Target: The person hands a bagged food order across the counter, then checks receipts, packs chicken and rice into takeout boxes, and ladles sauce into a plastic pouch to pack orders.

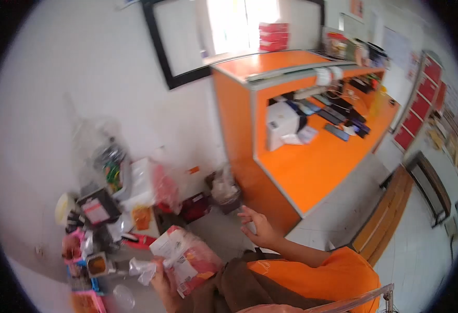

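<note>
White wrap in the left hand, right hand spread and raised

The left hand (162,284) is closed around a crumpled white wrap (143,270), its loose end sticking out to the left. Just beside this hand, a pink-and-white package (200,256) lies tilted near the person's lap, with white panels on its surface. Whether the left hand also touches the package is hard to tell. The right hand (260,229) is held up, fingers spread wide and holding nothing, apart from the package and extending from an orange sleeve (346,266).

Left of the package sit a red item (138,240), an orange packet (142,217) and a square container (98,265) with brownish contents. Beyond the right hand, an orange tabletop (304,169) carries a white box (282,125) and several dark, flat devices (336,132).
</note>
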Tool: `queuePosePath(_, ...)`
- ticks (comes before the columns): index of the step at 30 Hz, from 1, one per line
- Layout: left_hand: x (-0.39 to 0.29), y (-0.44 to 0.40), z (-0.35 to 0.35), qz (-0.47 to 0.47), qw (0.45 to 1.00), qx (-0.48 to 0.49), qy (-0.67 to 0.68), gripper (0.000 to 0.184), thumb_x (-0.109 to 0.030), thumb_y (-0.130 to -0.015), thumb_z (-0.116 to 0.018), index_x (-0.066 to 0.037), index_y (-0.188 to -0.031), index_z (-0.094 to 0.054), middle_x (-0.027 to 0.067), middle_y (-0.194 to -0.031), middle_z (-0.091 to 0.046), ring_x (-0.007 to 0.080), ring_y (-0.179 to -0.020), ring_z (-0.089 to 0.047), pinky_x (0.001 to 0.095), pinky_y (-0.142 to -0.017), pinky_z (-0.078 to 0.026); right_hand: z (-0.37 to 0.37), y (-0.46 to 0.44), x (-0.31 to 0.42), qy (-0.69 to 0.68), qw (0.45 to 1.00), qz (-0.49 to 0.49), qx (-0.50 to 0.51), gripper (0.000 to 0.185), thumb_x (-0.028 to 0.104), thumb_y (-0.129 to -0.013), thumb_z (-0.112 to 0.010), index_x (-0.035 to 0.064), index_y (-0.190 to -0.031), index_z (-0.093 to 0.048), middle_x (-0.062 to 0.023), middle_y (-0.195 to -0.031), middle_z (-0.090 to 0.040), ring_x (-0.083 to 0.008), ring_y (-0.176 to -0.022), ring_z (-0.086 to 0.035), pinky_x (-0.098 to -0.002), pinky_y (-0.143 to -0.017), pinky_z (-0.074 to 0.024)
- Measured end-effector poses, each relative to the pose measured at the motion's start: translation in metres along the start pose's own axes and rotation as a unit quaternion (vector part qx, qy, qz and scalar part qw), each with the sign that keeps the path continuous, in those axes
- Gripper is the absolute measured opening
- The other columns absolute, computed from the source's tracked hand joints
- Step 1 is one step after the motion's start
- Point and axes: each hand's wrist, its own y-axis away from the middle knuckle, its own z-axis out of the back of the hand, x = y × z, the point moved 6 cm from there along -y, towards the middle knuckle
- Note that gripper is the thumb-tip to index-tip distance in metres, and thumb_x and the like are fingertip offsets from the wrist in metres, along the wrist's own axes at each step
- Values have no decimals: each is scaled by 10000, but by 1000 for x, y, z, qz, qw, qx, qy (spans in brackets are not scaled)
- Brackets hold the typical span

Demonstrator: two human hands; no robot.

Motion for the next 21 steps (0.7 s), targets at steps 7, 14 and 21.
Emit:
queuePosePath(7,116,-20,-228,145,976,155,46,184,-61,-783,-638,-65,-936,-535,45,-867,-581,162,-759,-581,296,-635,-495,130,66,-82,-166,976,-65,-124,852,1,-799,-572,154,-1390,22,-183,-1372,-230,-238,-915,-568,-325,-788,-477)
queuePosePath(14,270,6,-384,236,955,179,23,202,-56,-811,-605,-37,-999,-534,56,-896,-602,173,-777,-598,312,-631,-521,221,52,-145,-230,968,84,-61,1182,-54,-713,-670,328,-1303,281,-185,-1437,47,-310,-1164,-428,-410,-846,-465)
queuePosePath(21,317,14,-446,-3,936,256,-243,407,-56,-778,-642,-19,-1127,-437,63,-1020,-499,165,-903,-512,264,-747,-429,420,-37,-259,-128,979,57,-146,1102,-73,-685,-651,240,-1370,153,-182,-1391,-156,-262,-1001,-528,-339,-732,-510)
